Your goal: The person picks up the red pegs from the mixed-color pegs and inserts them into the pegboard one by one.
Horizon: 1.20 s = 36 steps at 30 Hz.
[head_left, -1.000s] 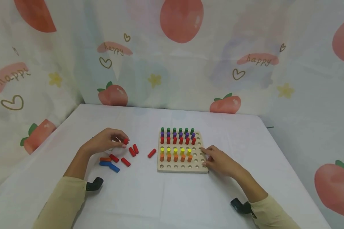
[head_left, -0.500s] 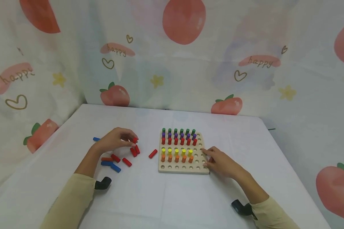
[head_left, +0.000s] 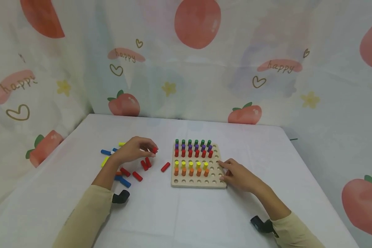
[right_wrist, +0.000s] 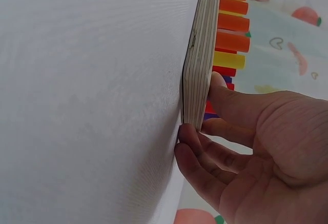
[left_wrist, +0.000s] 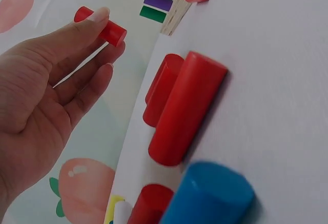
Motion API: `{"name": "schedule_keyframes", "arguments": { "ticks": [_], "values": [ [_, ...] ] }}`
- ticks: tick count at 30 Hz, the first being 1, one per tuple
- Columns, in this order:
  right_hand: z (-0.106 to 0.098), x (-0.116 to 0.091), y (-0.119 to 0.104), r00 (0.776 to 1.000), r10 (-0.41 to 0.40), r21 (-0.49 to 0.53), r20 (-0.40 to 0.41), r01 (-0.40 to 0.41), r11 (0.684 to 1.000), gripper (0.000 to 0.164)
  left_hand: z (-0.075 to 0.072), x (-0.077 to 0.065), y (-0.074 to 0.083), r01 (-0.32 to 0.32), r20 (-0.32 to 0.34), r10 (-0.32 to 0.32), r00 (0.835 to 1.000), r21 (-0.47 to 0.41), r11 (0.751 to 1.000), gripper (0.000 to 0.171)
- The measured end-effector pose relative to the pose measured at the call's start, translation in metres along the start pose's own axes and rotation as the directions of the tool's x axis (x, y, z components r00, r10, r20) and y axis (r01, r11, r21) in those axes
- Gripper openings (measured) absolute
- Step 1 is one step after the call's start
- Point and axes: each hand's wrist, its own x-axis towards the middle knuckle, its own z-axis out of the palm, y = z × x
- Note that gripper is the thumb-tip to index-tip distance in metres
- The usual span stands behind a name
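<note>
My left hand (head_left: 136, 150) pinches a red peg (left_wrist: 115, 33) between thumb and fingertips, raised over the table left of the wooden pegboard (head_left: 186, 186). Upright in the board stand rows of green pegs (head_left: 190, 142), purple pegs, red pegs (head_left: 197, 153), yellow pegs (head_left: 190, 164) and orange pegs (head_left: 191, 172). Bare holes show along its right side, its front row and a row between the red and yellow pegs. With the thumb on top and fingers against the side, my right hand (right_wrist: 241, 147) grips the board's right edge. Two loose red pegs (head_left: 144, 165) lie just below the left hand.
A single red peg (head_left: 165, 167) lies close to the board's left side. More loose pegs are scattered around the left forearm, among them a blue peg (head_left: 124, 182), a red peg (head_left: 137, 176) and a yellow peg (head_left: 104, 162). A patterned curtain (head_left: 198, 86) rises behind the table.
Carrying the red peg, my left hand has moved right toward the board, uncovering blue and yellow pegs behind the wrist. My right hand keeps its grip on the board.
</note>
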Motion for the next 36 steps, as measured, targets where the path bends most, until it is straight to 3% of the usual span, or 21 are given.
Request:
{"name": "schedule_keyframes", "arguments": {
  "ticks": [12, 19, 36],
  "values": [
    [0.000, 0.000, -0.001, 1.000, 0.028, 0.002, 0.009, -0.028, 1.000, 0.062, 0.014, 0.016, 0.014, -0.019, 0.017, 0.020, 1.000, -0.027, 0.999, 0.027],
    [0.000, 0.002, -0.002, 0.999, 0.032, 0.010, 0.020, -0.032, 0.999, 0.063, 0.018, 0.021, 0.016, 0.005, 0.012, -0.005, 1.000, -0.029, 1.000, 0.030],
    [0.000, 0.002, -0.002, 0.999, 0.044, 0.018, 0.014, -0.044, 0.999, 0.062, 0.032, 0.036, 0.020, -0.010, 0.040, 0.011, 0.999, -0.023, 1.000, 0.025]
  ]
}}
